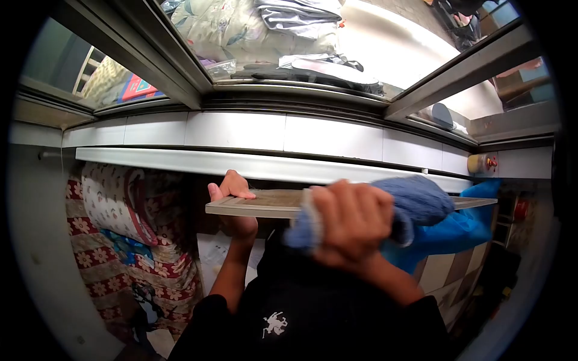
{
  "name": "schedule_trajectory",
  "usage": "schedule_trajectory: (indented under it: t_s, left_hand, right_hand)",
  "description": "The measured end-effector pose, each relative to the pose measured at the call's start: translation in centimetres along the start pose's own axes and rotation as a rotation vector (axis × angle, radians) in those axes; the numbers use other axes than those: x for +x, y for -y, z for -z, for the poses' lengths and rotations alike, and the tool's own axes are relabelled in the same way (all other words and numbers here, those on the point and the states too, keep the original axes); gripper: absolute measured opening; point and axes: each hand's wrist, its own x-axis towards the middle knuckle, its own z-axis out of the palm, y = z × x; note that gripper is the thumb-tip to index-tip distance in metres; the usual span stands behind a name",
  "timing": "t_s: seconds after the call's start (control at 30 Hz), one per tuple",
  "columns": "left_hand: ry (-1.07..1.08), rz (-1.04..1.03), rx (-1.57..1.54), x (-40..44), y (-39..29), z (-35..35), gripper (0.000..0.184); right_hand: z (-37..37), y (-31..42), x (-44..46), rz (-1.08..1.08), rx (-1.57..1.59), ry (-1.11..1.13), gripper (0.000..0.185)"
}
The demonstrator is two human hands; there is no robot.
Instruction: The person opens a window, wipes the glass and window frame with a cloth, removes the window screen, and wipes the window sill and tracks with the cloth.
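Observation:
A flat framed panel that looks like a window screen (256, 211), with a pale frame and brownish mesh, is held nearly edge-on in front of my body. My left hand (233, 201) grips it near its left end, fingertips on the mesh side. My right hand (354, 222) is closed around a bunched blue cloth (421, 201), which wraps over the middle of the panel's near edge. Part of the cloth sticks out on each side of the fist, and its lower left part is blurred. The hand and cloth hide the middle of the panel.
Ahead runs a white sill (235, 131) below sliding window frames (295, 99), with bedding (229, 36) beyond the glass. A small jar (480, 163) stands at the sill's right end. Flowered fabric (105, 259) lies lower left, and a blue plastic sheet (463, 231) hangs at right.

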Motion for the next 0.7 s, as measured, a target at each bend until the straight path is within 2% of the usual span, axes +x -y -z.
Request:
schedule_trajectory:
  t_s: [0.1,0.13,0.2,0.3,0.37,0.63,0.7]
  left_hand:
    - [0.005,0.175,-0.139,0.6,0.8,0.8,0.063]
    - [-0.142,0.49,-0.587,0.5,1.4,1.2,0.062]
    - [-0.168,0.589,-0.718,0.8,2.3,1.2,0.062]
    - [-0.022,0.242,-0.257,0.7,1.9,0.9,0.061]
    - [0.001,0.106,-0.123,0.7,1.4,1.1,0.061]
    - [-0.009,-0.085,0.034,1.1,1.5,1.4,0.06]
    - [-0.02,-0.114,0.065,1.2,1.5,1.2,0.06]
  right_hand:
    - [-1.5,2.8,2.6,0.048,0.067,-0.01,0.014]
    - [-2.2,3.6,3.0,0.067,0.067,-0.044,0.014]
    - [-3.1,5.6,3.7,0.067,0.014,-0.022,0.016]
    - [-3.5,7.4,4.5,0.087,0.056,-0.043,0.018]
    - [-3.8,8.5,4.6,0.1,0.106,-0.052,0.02]
    - [-3.4,7.1,3.3,0.002,0.348,-0.177,0.024]
    - [-2.7,5.7,2.6,-0.005,0.373,-0.125,0.029]
